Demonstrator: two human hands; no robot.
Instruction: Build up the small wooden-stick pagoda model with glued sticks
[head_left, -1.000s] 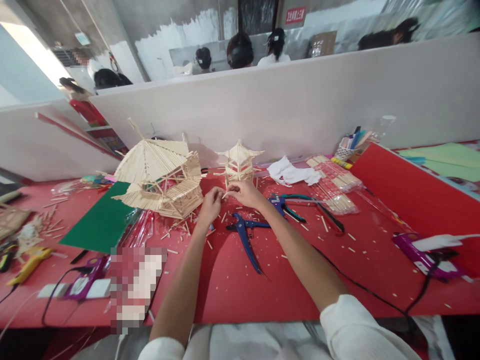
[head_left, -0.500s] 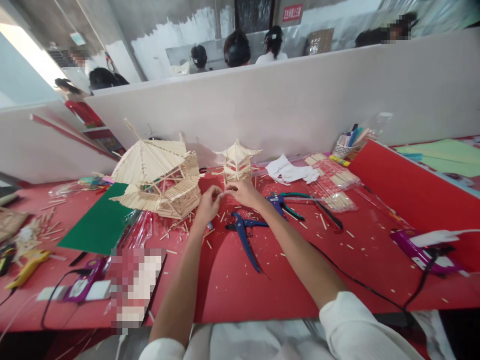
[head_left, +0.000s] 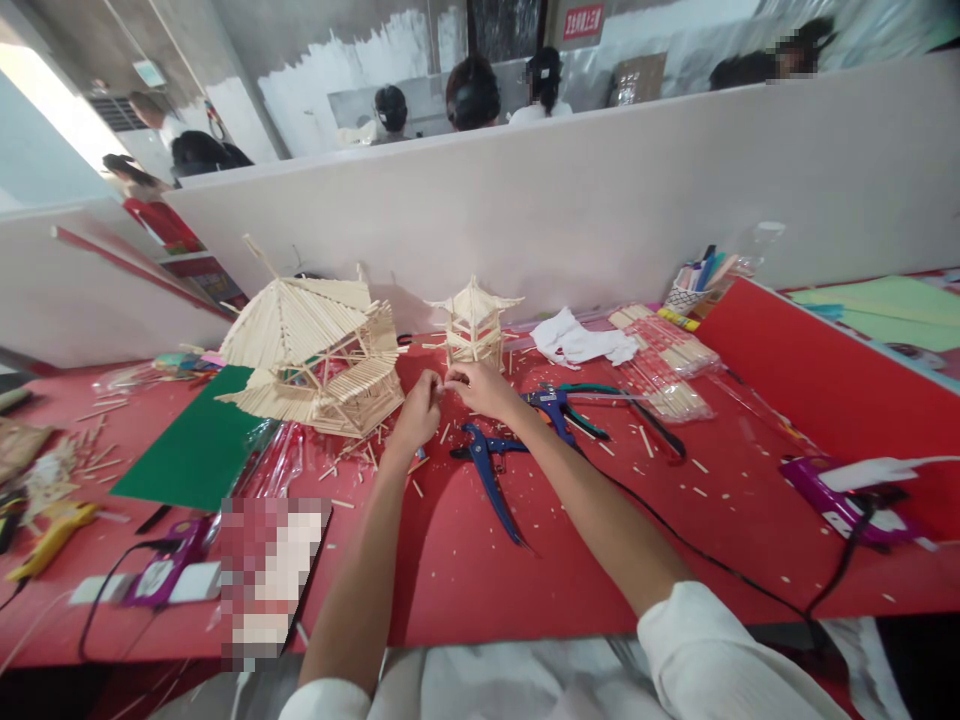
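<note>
My left hand point(head_left: 421, 408) and my right hand point(head_left: 480, 388) meet fingertip to fingertip just in front of a small pavilion model point(head_left: 475, 322) made of thin wooden sticks. Both are closed in a pinch; whatever lies between the fingers is too small to make out. Left of my left hand stands a larger pavilion model point(head_left: 315, 350) with a slatted roof and an open frame. Below my right hand lie blue cutting pliers point(head_left: 489, 470). Under my right forearm is a blue and green glue gun point(head_left: 553, 405) with a black cord.
Stick offcuts litter the red table point(head_left: 465, 590). A white cloth point(head_left: 577, 340) and bagged sticks point(head_left: 667, 365) lie to the right, near a red board point(head_left: 832, 390). Leftward are a green sheet point(head_left: 187, 450), power strips point(head_left: 169, 570) and a yellow glue gun point(head_left: 56, 540). A white partition point(head_left: 540, 210) stands behind.
My hands have come slightly apart at the fingertips, the left one shifting a little left. Both stay pinched. The models and tools have not moved.
</note>
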